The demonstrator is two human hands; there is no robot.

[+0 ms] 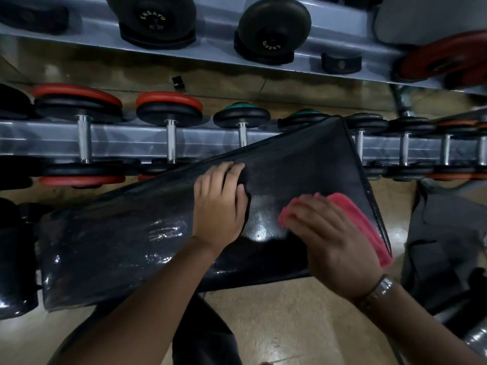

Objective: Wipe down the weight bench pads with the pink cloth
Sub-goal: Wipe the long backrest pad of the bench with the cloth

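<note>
The black weight bench pad runs slantwise across the middle of the view, and its surface is wet and shiny. My right hand lies flat on the pink cloth and presses it against the pad near the pad's right end. Most of the cloth is hidden under the hand. My left hand rests on the pad just left of it. Its fingers and thumb curl round a small black object that I cannot identify.
A grey rack holding several dumbbells stands right behind the bench. A higher shelf carries large black dumbbells. Another black padded piece sits to the right. Tan floor lies in front of the bench.
</note>
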